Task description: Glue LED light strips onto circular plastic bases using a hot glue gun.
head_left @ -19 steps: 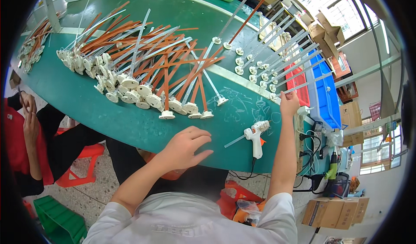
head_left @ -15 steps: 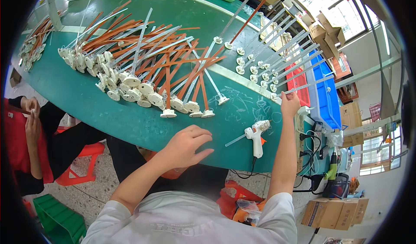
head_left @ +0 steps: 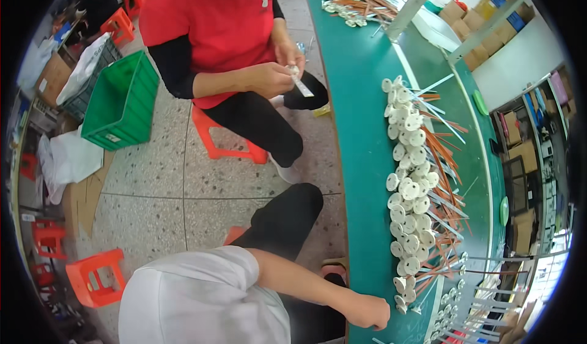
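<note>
My left hand (head_left: 367, 311) is at the table's near edge, knuckles up and fingers curled downward. Whatever they hold, if anything, is hidden beneath the hand. The nearest things are white discs (head_left: 400, 284) at the lower end of a long heap. Brown and silvery flat strips (head_left: 449, 206) stick out from the discs across the green table (head_left: 370, 179). Part of a pale stick (head_left: 378, 341) shows below my hand at the picture's lower edge. My right hand is out of view.
A co-worker in red (head_left: 211, 32) sits beside the table, both hands on a white piece with a strip (head_left: 301, 86). A green crate (head_left: 122, 102) and red stools (head_left: 98, 278) stand on the floor. Upright posts (head_left: 413, 4) rise from the table's far part.
The view has swung left, bringing the co-worker and crate nearer the middle. My right hand and the glue gun have left the picture. My left hand's fingers, earlier apart, are now curled.
</note>
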Motion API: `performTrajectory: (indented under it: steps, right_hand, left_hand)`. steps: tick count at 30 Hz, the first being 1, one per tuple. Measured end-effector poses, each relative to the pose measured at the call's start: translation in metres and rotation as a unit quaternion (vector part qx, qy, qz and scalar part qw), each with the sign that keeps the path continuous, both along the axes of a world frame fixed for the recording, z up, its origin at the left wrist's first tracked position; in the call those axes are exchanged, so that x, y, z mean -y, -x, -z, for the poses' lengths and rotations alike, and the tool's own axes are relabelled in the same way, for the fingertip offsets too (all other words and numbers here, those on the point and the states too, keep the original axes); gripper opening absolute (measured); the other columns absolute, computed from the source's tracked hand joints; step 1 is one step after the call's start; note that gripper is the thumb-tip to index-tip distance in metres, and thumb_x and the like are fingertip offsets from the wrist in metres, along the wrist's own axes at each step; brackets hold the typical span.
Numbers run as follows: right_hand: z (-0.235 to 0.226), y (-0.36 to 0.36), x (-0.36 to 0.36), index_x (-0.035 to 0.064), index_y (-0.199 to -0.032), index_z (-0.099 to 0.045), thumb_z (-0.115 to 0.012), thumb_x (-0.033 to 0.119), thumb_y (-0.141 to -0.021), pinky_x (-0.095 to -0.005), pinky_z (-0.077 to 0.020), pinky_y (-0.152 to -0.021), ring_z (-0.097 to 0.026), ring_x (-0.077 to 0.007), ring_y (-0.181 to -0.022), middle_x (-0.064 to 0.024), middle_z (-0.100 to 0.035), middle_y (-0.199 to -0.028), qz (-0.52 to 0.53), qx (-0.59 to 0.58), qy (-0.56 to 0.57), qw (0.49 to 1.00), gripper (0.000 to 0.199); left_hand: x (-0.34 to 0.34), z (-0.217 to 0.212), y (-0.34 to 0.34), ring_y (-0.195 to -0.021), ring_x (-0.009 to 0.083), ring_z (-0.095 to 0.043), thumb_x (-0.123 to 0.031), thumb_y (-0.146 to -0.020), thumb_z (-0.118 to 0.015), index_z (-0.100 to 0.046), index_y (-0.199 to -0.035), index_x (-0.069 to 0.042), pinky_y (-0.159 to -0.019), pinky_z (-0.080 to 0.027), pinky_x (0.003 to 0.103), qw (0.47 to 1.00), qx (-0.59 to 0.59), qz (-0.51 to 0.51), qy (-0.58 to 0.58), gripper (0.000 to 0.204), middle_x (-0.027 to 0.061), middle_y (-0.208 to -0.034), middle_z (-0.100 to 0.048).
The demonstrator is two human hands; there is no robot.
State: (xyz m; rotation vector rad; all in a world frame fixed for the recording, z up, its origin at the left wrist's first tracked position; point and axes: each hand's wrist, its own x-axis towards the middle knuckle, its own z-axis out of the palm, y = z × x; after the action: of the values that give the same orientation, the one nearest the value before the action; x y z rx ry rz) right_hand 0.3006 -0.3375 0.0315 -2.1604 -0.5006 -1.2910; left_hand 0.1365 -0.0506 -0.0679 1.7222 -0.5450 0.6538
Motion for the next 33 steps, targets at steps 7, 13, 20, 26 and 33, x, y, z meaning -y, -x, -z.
performTrajectory:
  steps: [7, 13, 20, 26, 33]
  right_hand:
    - [0.023, 0.175, -0.138, -0.0022, -0.084, -0.069, -0.075, 0.025, -0.093, -0.0418, -0.0542, -0.062, -0.065, -0.0324, -0.070, -0.0173, -0.066, -0.076, -0.139, -0.052, 0.097, 0.984, 0.029]
    - [0.019, 0.199, -0.210, 0.0000, -0.082, -0.068, -0.071, 0.018, -0.093, -0.0441, -0.0515, -0.066, -0.062, -0.0333, -0.073, -0.0159, -0.068, -0.080, -0.318, 0.010, 0.184, 0.930, 0.021]
    - [0.066, 0.178, -0.209, 0.0010, -0.077, -0.068, -0.068, 0.021, -0.085, -0.0397, -0.0425, -0.068, -0.058, -0.0284, -0.060, -0.0134, -0.067, -0.071, -0.304, 0.073, 0.138, 0.940, 0.021]
    - [0.103, 0.160, -0.195, 0.0017, -0.067, -0.063, -0.064, 0.018, -0.082, -0.0381, -0.0375, -0.063, -0.052, -0.0271, -0.053, -0.0118, -0.063, -0.064, -0.277, 0.140, 0.065, 0.948, 0.022]
    - [0.093, 0.162, -0.189, 0.0036, -0.068, -0.059, -0.063, 0.018, -0.087, -0.0370, -0.0347, -0.061, -0.051, -0.0252, -0.051, -0.0099, -0.059, -0.061, -0.305, 0.106, 0.114, 0.940, 0.024]
  left_hand:
    - [-0.007, -0.008, 0.011, -0.063, 0.0281, -0.062, -0.008, -0.074, -0.063, -0.062, -0.069, -0.003, -0.057, -0.050, 0.039, 0.974, -0.053, -0.031, -0.217, 0.007, 0.0117, -0.070, -0.064]
    - [0.025, 0.007, 0.003, -0.081, 0.0268, -0.068, -0.033, -0.096, -0.062, -0.070, -0.080, -0.010, -0.069, -0.050, 0.043, 0.958, -0.099, -0.138, -0.230, 0.029, 0.0171, -0.084, -0.072]
    - [0.083, 0.017, -0.005, -0.078, 0.0156, -0.066, -0.017, -0.089, -0.066, -0.061, -0.073, -0.006, -0.079, -0.049, 0.030, 0.279, -0.034, -0.805, -0.523, 0.020, 0.0033, -0.075, -0.065]
    - [0.065, 0.000, 0.028, -0.079, 0.0133, -0.065, -0.015, -0.087, -0.065, -0.055, -0.076, -0.008, -0.083, -0.048, 0.028, 0.382, 0.028, -0.745, -0.546, 0.017, 0.0033, -0.080, -0.064]
    - [0.047, -0.017, 0.042, -0.076, 0.0137, -0.063, -0.016, -0.087, -0.062, -0.047, -0.076, -0.010, -0.075, -0.050, 0.031, 0.504, 0.003, -0.752, -0.424, 0.019, 0.0041, -0.076, -0.060]
